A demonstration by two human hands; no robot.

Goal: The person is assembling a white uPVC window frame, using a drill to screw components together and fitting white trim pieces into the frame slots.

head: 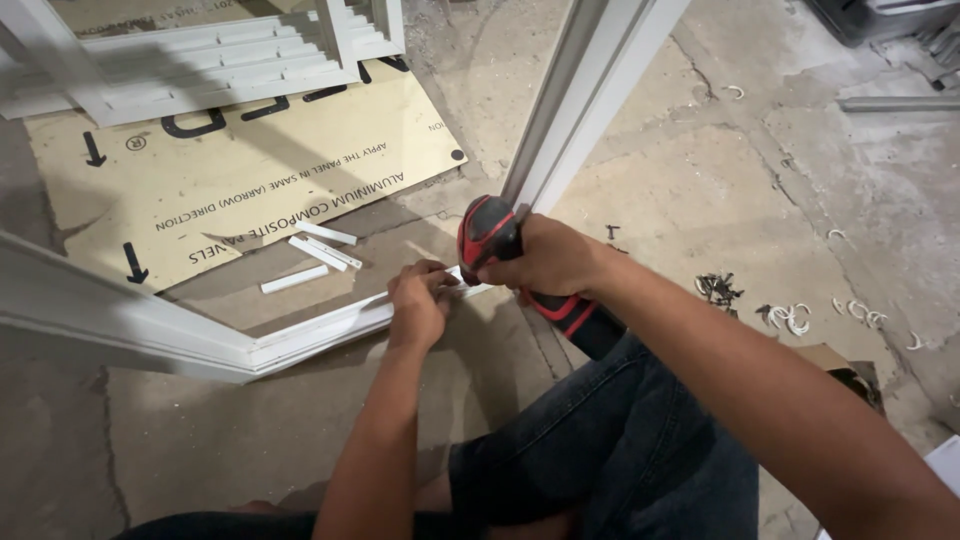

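Observation:
My right hand [545, 258] grips a red and black power drill [488, 232], its nose pointed down at the corner of a white aluminium frame [300, 338] lying on the floor. My left hand [418, 300] pinches something small against the frame's lower rail right beside the drill tip; what the fingers hold is hidden. An upright white frame rail [590, 90] runs up and away from that corner.
Three short white profile pieces [315, 255] lie inside the frame on a tan composite panel [240, 170]. A white louvred frame [210, 60] sits at the top left. Dark screws [718, 290] and white curled clips [790, 318] are scattered on the concrete at right. My jeans-clad knee [620, 440] is below.

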